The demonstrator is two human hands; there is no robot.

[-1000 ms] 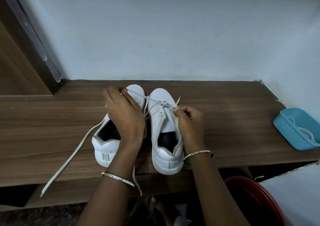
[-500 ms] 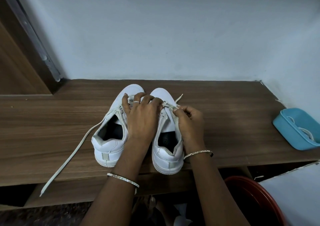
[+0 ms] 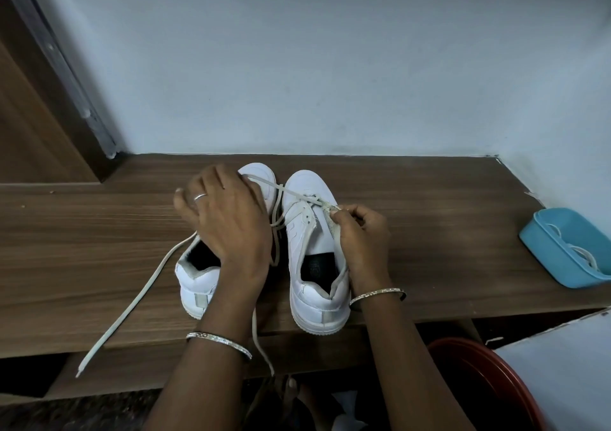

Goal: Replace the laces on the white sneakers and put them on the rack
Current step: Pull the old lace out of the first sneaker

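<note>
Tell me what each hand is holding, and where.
The right hand pinches the lace at the eyelets of the right sneaker. The left hand seems to hold the same lace's far end taut, but that grip is hidden.

Left hand (image 3: 228,219) gripping lace (image 3: 287,192), right hand (image 3: 363,235) pinching it, sneakers (image 3: 317,301) on shelf (image 3: 446,248)

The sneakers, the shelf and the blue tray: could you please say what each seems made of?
Sneakers: smooth white leather or faux leather, matte sheen; which, unclear. Shelf: wood-grain laminate or veneer, streaked brown, matte. Tray: moulded plastic, uniform blue, rounded corners.
</note>
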